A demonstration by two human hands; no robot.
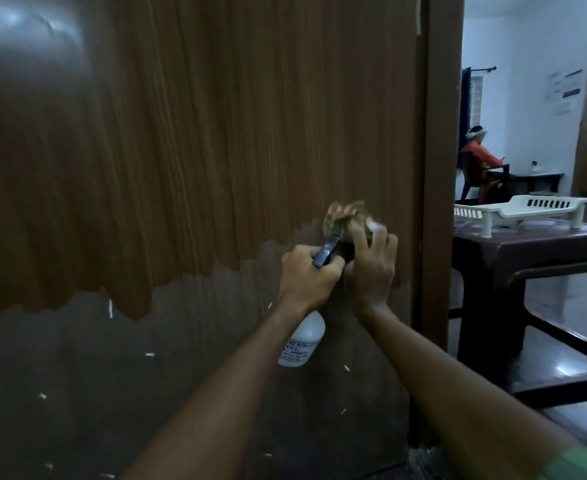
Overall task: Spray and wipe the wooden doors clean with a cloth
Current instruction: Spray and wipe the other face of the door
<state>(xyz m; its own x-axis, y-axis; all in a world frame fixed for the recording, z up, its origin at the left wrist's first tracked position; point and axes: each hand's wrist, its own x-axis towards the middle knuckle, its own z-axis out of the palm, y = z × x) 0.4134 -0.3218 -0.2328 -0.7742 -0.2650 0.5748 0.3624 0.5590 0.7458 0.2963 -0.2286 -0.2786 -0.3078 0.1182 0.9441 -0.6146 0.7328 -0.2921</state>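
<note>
Glossy wood-grain door [215,133], translucent plastic spray bottle [304,341].

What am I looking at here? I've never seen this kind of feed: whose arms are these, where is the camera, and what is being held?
There is no machine: the single picture comes from a camera worn on a person's head, looking forward and down, so the two bare arms are that person's own. The left hand grips a white plastic spray bottle with a dark trigger head. The right hand presses a crumpled tan cloth against the brown wood-grain door, near its right edge. The door's lower part looks darker and duller. Through the doorway at right, a white plastic rack stands on a dark brown table.
</note>
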